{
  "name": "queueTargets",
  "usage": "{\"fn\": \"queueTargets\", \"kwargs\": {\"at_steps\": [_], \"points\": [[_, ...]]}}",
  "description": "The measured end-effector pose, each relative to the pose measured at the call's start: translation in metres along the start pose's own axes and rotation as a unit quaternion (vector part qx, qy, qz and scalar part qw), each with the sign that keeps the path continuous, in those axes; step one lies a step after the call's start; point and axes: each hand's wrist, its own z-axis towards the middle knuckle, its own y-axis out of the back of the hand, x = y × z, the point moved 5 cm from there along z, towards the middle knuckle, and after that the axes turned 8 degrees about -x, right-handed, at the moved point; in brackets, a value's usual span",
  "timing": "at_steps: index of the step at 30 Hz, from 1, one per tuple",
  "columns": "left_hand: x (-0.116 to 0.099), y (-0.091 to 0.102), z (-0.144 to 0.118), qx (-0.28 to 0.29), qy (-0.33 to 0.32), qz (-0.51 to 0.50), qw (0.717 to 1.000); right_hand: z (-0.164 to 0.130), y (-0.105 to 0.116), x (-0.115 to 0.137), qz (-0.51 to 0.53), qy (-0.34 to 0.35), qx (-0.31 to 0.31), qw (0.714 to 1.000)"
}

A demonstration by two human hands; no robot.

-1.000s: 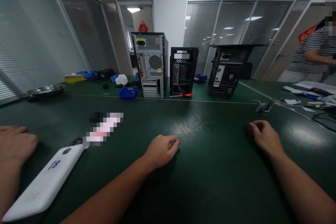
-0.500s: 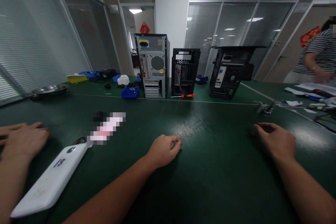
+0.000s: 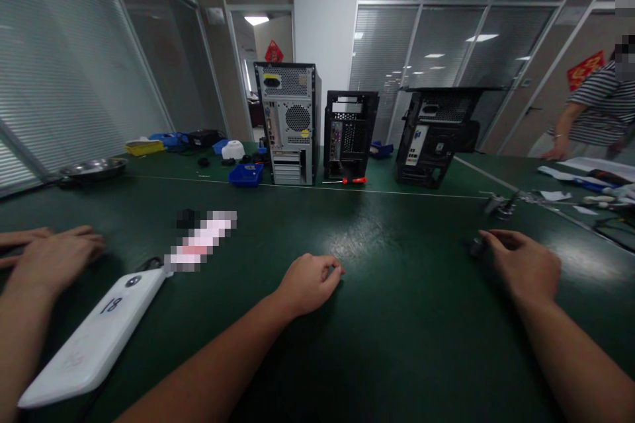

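My left hand (image 3: 310,285) rests on the green tabletop (image 3: 387,317) with its fingers curled in and the thumb against them; nothing shows in it. Farther right, my right hand (image 3: 528,268) is closed in a pinch at a small dark object (image 3: 476,248) low over the table. The object's kind is too blurred to make out, and the fingers cover part of it. Just beyond that hand stand small metal parts (image 3: 505,209). A white power bank marked 18 (image 3: 94,337) lies left of my left forearm, with a cable at its top end.
Another person's hands (image 3: 54,254) rest at the left edge. Three computer cases, one tall (image 3: 292,125), one short (image 3: 350,139) and one tilted (image 3: 436,139), stand at the back. A red screwdriver (image 3: 353,180) and a blue tray (image 3: 247,175) lie before them. Someone in stripes (image 3: 598,102) stands right.
My right hand has barely shifted, and the dark object at its fingertips shows a little more. The other person's hands at left moved slightly right. The striped person's arm swung left and down.
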Motion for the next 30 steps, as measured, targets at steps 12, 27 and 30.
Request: {"fn": "queueTargets", "kwargs": {"at_steps": [12,27,30], "points": [[-0.0005,-0.0001,-0.0003,0.006,0.003,0.003,1.000,-0.0004,0.0006,0.0031,0.028,-0.013,-0.001,1.000],[-0.0026,0.0004,0.0005,0.011,0.005,0.019,1.000,-0.0017,0.0001,0.0069,0.033,0.000,0.017,0.999],[-0.0023,0.0002,0.0006,0.013,0.012,0.019,1.000,-0.0012,-0.0014,0.0051,0.046,-0.012,0.022,0.999]]}}
